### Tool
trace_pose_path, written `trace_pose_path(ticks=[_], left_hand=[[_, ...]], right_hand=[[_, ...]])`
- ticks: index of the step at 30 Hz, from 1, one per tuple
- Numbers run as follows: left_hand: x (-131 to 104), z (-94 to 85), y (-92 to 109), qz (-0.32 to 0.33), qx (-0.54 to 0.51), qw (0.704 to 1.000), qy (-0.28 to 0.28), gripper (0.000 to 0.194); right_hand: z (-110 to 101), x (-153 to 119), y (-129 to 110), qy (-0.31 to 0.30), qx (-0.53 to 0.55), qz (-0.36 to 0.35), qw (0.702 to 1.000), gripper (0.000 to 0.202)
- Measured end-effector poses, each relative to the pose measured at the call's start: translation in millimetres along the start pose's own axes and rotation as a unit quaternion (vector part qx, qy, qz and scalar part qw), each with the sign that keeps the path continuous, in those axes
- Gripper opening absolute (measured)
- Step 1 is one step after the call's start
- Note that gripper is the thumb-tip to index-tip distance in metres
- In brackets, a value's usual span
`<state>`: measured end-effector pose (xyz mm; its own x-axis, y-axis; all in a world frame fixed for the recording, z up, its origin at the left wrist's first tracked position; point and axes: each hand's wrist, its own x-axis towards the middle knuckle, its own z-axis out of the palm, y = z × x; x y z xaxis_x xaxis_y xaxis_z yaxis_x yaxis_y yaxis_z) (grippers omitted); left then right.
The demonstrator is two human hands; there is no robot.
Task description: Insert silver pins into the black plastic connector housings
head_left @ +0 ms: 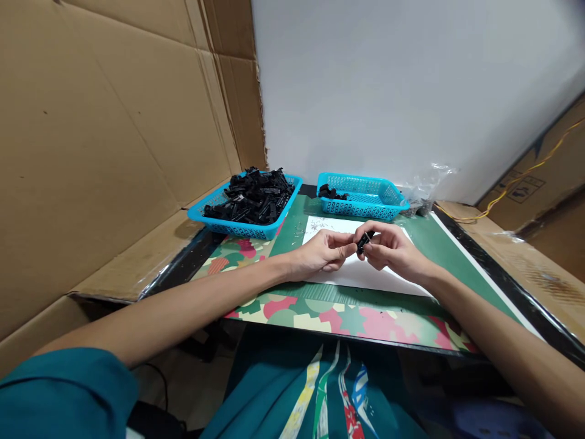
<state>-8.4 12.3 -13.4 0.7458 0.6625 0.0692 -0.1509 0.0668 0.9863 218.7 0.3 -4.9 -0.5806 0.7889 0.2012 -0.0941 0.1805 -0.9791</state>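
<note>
Above the white paper, my left hand and my right hand meet at a small black plastic part. The right thumb and fingers pinch the part. My left thumb and forefinger close on its left end. A thin light-coloured piece lies across the part, too small to name. On the paper's upper left, behind my left hand, several tiny dark pieces are scattered. Fingers cover much of the part.
A blue basket heaped with black plastic parts stands at the back left. Another blue basket with a few black parts is at the back, beside a clear plastic bag. Cardboard walls the left side.
</note>
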Motion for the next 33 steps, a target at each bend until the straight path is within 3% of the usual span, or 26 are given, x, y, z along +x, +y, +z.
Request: trace_pose_path(ticks=[13, 19, 33], left_hand=[[-1, 7.8, 10, -0.004, -0.003, 0.999, 0.033, 0.050], [-1, 7.5, 10, 0.000, -0.009, 1.000, 0.020, 0.048], [0, -2.7, 4, -0.012, -0.030, 0.998, 0.063, 0.051]], right_hand=[[5, 1, -2, 0.006, 0.042, 0.020, 0.999, 0.024], [2, 1, 3, 0.002, 0.038, 0.012, 0.999, 0.029], [8, 8, 3, -0.016, 0.118, 0.001, 0.993, 0.027]])
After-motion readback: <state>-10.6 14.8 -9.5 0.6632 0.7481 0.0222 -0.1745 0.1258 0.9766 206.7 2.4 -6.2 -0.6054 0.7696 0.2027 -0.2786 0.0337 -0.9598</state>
